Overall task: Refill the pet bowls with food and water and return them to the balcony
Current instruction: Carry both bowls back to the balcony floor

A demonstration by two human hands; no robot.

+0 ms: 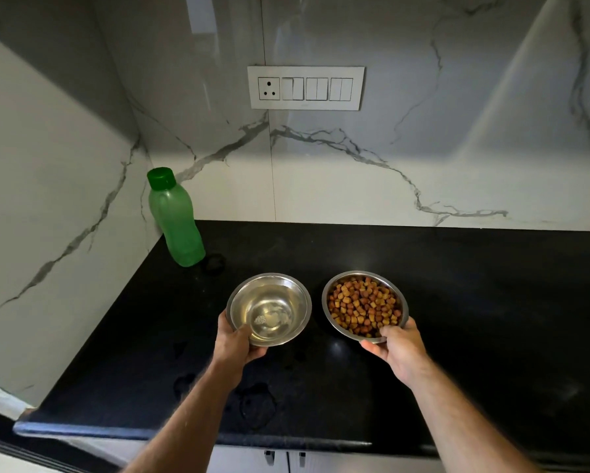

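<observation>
Fingers under both bowls hidden | my left hand [236, 343] gripped steel water bowl [269, 309], right hand [400, 349] steel kibble bowl [365, 306], mid-countertop [491, 302], glossy black | green plastic bottle [175, 218] back-left corner

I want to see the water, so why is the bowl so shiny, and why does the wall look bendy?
Head view: light glares off the steel bowl and its water; the wide lens bends the wall edges; the black counter stays dim.

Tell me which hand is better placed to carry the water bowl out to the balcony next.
Left. The left hand already grips the water bowl at its near rim, while the right hand is occupied holding the food bowl.
</observation>
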